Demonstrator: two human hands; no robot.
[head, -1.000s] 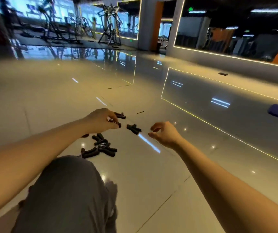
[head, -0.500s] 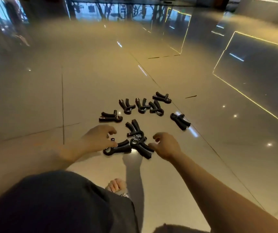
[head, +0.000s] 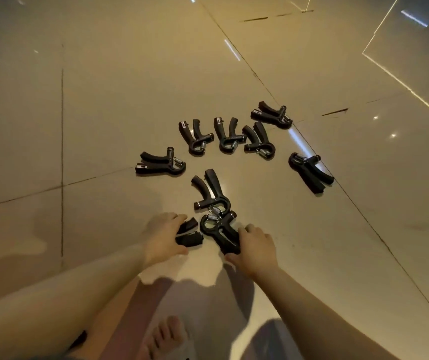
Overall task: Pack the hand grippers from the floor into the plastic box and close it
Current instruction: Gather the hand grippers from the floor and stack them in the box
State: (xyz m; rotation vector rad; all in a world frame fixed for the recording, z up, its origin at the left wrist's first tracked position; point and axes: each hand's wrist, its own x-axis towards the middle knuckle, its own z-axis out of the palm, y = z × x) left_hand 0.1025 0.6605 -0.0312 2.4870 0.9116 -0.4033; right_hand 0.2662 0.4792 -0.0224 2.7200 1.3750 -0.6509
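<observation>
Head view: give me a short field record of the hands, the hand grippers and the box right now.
left hand: grips handles of the left gripper
right hand: grips handles of the right gripper, beside it
loose grippers: seven, lying on the floor beyond the hands
plastic box: not in view

Just the one view, from your head: wide-angle, tipped steeply down and forward at the floor (head: 99, 105). Your left hand (head: 162, 239) and right hand (head: 256, 249) sit close under the lens, grippers (head: 258, 141) just beyond, your foot (head: 166, 336) at the bottom edge.
</observation>
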